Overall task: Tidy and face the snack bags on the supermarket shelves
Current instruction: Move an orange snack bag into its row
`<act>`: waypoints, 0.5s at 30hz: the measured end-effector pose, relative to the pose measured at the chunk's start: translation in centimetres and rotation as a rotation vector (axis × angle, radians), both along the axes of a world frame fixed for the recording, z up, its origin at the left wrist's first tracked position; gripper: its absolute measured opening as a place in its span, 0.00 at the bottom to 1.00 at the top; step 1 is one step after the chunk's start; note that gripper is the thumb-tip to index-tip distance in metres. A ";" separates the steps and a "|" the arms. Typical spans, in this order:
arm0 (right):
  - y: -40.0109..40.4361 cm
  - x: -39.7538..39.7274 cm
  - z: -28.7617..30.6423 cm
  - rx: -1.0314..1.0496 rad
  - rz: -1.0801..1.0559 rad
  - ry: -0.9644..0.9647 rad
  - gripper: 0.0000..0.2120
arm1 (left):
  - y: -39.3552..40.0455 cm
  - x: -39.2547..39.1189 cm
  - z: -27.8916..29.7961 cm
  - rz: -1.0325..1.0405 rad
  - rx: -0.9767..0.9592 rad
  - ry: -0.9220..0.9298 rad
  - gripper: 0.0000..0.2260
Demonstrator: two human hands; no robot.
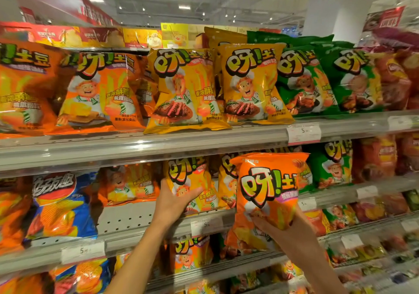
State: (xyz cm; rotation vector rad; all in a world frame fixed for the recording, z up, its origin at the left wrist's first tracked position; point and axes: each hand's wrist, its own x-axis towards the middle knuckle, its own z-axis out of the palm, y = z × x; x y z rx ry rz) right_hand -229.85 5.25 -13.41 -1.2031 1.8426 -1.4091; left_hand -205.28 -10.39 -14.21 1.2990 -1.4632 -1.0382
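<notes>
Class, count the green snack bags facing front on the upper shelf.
2: one green bag right of the yellow bags, another green bag further right. More green bags stand partly hidden behind them.

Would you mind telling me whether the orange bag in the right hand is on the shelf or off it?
Off it: the right hand holds the orange snack bag upright in front of the shelf edge.
</notes>
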 end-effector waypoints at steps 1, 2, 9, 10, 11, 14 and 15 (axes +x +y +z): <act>0.1 0.2 0.1 0.016 0.002 0.001 0.30 | -0.1 0.1 -0.1 -0.014 0.011 -0.021 0.54; 0.0 0.4 0.1 0.023 0.010 -0.002 0.29 | -0.2 0.2 -0.2 -0.030 0.024 -0.047 0.54; 0.2 4.3 0.0 0.004 0.046 -0.008 0.28 | -0.5 1.5 0.2 -0.151 0.061 -0.281 0.55; 0.3 5.2 0.0 -0.021 0.047 0.001 0.28 | -0.4 2.0 0.2 -0.168 0.062 -0.323 0.55; 0.5 6.2 0.1 -0.046 0.052 0.010 0.27 | -0.2 2.6 0.2 -0.181 0.053 -0.343 0.53; 0.9 9.6 0.4 -0.047 0.125 -0.012 0.30 | 1.0 5.3 0.0 -0.173 -0.021 -0.353 0.47; 0.8 10.8 0.4 -0.057 0.152 -0.034 0.34 | 1.3 6.4 0.0 -0.139 -0.071 -0.402 0.44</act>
